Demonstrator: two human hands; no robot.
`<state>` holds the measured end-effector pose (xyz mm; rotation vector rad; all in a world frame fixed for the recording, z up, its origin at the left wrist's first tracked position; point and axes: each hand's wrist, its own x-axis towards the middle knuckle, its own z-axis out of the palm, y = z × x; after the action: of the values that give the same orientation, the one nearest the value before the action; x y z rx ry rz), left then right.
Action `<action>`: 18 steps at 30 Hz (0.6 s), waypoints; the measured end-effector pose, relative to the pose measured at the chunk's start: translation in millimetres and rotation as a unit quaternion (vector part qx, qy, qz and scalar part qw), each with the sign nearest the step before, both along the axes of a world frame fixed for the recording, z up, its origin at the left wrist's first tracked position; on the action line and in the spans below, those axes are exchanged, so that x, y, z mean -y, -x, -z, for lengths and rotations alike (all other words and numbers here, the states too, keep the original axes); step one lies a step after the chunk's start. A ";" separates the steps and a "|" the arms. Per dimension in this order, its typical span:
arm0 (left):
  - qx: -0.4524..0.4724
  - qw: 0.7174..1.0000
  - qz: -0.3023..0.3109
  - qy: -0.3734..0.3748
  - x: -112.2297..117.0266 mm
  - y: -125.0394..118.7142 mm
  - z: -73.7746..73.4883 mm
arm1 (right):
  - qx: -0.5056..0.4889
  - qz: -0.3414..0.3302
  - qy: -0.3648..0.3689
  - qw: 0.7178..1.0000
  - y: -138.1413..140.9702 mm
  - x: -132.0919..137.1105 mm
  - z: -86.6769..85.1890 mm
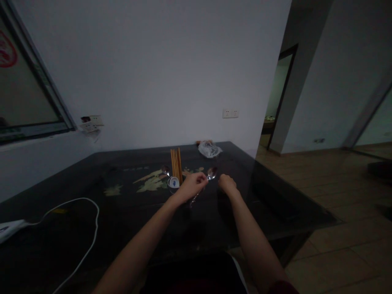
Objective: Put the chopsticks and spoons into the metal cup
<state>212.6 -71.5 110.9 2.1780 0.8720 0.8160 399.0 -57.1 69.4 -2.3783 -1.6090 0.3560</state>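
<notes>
A metal spoon (212, 173) lies slanted across my left hand (193, 183), its shiny bowl end up to the right and its thin handle running down to the left. The fingers of that hand are pinched on it just below the bowl. To the right of the spoon, my right hand (227, 183) rests low over the table, fingers curled in, with nothing sticking out of it. Wooden chopsticks (177, 163) stand in a small holder (173, 189) just beyond my left hand. Another metal spoon (165, 170) leans out of the holder, beside a white piece with a blue mark (174, 182).
The dark glossy table (131, 220) has a floral pattern. A crumpled clear plastic bag (209, 150) lies near the wall. At left, a white cable (97, 220) runs from a white power strip (10, 229). The table's right edge borders a tiled floor (337, 196).
</notes>
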 end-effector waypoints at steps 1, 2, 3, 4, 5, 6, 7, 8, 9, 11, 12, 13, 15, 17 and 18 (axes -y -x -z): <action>0.049 0.999 0.000 0.019 -1.2 6.9 -4.2 | 0.002 -0.006 -0.006 1.000 4.6 0.4 -0.7; 0.097 0.995 -0.010 0.034 -2.8 14.0 -7.9 | 0.005 -0.013 -0.011 1.000 9.4 0.8 -1.5; 0.145 0.988 -0.030 0.043 -4.9 21.3 -11.1 | 0.008 -0.019 -0.014 1.000 14.7 1.2 -2.2; 0.194 0.978 -0.055 0.046 -7.3 28.8 -14.0 | 0.011 -0.027 -0.021 0.999 20.2 1.6 -2.7; 0.242 0.966 -0.082 0.044 -10.0 36.3 -16.4 | 0.014 -0.040 -0.032 0.999 26.0 1.9 -3.0; 0.289 0.951 -0.108 0.037 -12.8 43.7 -18.6 | 0.015 -0.054 -0.048 0.997 31.9 2.1 -2.9; 0.327 0.935 -0.132 0.026 -15.8 50.6 -20.4 | 0.012 -0.072 -0.072 0.995 38.0 2.2 -2.3; 0.356 0.922 -0.153 0.011 -18.6 56.7 -21.9 | -0.001 -0.093 -0.102 0.990 44.0 2.1 -1.4; 0.376 0.911 -0.171 -0.007 -21.0 61.9 -23.2 | -0.027 -0.118 -0.135 0.983 49.8 1.7 0.0; 0.388 0.900 -0.196 -0.042 -24.4 68.8 -24.8 | -0.118 -0.166 -0.195 0.960 60.4 0.4 3.8; 0.386 0.898 -0.203 -0.058 -25.3 70.5 -25.1 | -0.176 -0.185 -0.216 0.942 65.2 -0.4 5.9; 0.379 0.899 -0.207 -0.071 -25.7 71.1 -25.0 | -0.235 -0.201 -0.231 0.922 69.6 -1.2 8.0; 0.359 0.907 -0.205 -0.083 -25.8 70.2 -23.5 | -0.328 -0.215 -0.250 0.885 77.3 -2.6 11.9; 0.333 0.918 -0.199 -0.081 -26.2 68.2 -20.7 | -0.384 -0.222 -0.260 0.858 83.4 -3.1 15.2; 0.317 0.925 -0.193 -0.077 -26.9 67.3 -19.1 | -0.402 -0.224 -0.263 0.848 86.0 -3.1 16.6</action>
<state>145.3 -44.6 130.0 1.6893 0.9162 1.7121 313.0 -54.1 52.8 -1.1681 -1.5208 0.7550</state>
